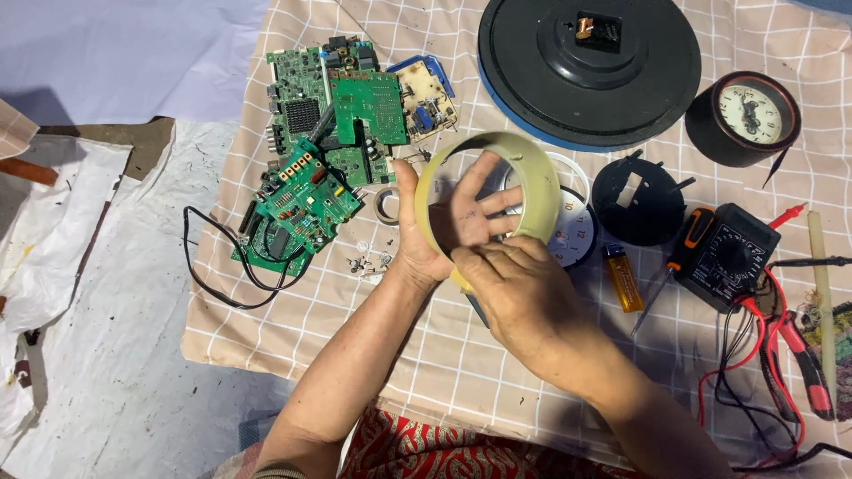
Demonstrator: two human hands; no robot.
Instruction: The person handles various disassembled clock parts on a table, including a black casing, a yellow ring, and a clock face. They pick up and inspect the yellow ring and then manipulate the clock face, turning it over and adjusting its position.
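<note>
My left hand [444, 222] holds a pale yellow-green plastic ring [540, 173], a round clock rim, with the fingers spread inside it. My right hand [524, 293] lies over the ring's lower edge and over the left fingers, gripping the rim from the front. Just behind the ring, a white clock face [575, 235] lies on the checked cloth [444, 355], partly hidden by it.
A heap of green circuit boards [328, 151] with a black cable lies to the left. A large black round clock back [590, 66], a small round clock [745, 115], a black disc [639, 200], an orange lighter [624, 279], a multimeter [723, 253] with leads, a screwdriver and red-handled pliers [803, 368] lie to the right.
</note>
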